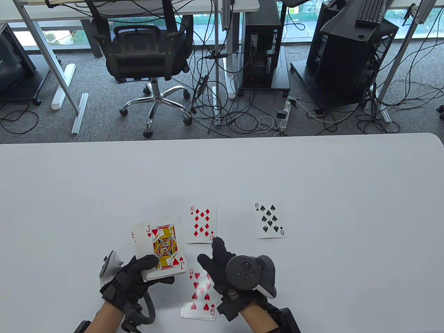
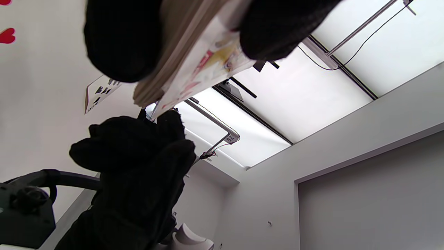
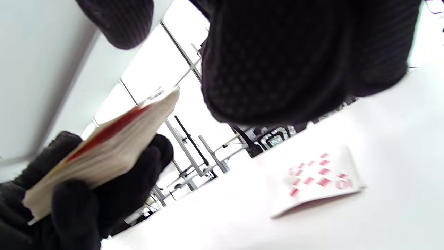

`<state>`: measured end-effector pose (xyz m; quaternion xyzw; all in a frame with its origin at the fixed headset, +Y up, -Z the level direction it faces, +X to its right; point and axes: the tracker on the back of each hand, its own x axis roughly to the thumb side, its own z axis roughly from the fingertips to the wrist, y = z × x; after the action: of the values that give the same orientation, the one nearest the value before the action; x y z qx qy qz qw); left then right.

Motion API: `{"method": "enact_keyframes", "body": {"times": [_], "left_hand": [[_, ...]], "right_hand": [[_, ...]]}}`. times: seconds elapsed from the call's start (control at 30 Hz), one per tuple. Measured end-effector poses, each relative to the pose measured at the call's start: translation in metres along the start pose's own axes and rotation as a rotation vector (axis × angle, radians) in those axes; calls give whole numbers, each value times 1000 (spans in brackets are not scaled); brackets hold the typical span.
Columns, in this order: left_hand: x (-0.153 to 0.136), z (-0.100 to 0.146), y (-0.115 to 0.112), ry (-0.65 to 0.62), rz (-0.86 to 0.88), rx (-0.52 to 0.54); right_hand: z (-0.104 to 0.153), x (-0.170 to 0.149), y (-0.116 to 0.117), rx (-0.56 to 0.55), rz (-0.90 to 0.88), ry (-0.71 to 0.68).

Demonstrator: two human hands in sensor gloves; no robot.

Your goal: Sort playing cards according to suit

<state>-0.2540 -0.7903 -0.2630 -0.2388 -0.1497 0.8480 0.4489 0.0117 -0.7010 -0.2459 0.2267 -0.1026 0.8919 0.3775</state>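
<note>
Three cards lie face up on the table (image 1: 347,180): ten of diamonds (image 1: 201,224), eight of spades (image 1: 270,221), nine of hearts (image 1: 201,294) nearest. Left hand (image 1: 133,281) grips the deck (image 1: 161,250), jack of hearts on top. Right hand (image 1: 225,267) hovers relaxed, holding nothing; best pinch the jack's free edge and lay it squarely on the nine.

The left hand (image 1: 133,277) grips a deck (image 1: 161,248) with the jack of hearts on top. Just right of it, the right hand (image 1: 225,267) hovers with loose fingers above a nine of hearts (image 1: 199,295). A ten of diamonds (image 1: 201,223) lies beyond its fingertips, an eight of spades (image 1: 270,220) farther right.
</note>
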Motion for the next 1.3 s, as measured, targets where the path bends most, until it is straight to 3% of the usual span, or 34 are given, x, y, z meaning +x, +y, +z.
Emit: {"method": "enact_keyframes", "body": {"times": [0.17,0.37,0.73,1.0,1.13,1.3], "left_hand": [[-7,-2,-11,37,-5,-37],[-14,-5,-24,78,-12,-92],[-12,-3,-23,83,-30,-96],[-6,-2,-15,27,36,-63],[1,1,-7,-10,39,-24],[10,4,3,-51,40,20]], "right_hand": [[5,1,20,68,-60,-24],[12,5,31,39,-74,16],[10,-15,26,24,-349,187],[13,-40,1,-106,-455,199],[13,-41,-13,-119,-377,168],[14,-35,-1,42,-150,158]]}}
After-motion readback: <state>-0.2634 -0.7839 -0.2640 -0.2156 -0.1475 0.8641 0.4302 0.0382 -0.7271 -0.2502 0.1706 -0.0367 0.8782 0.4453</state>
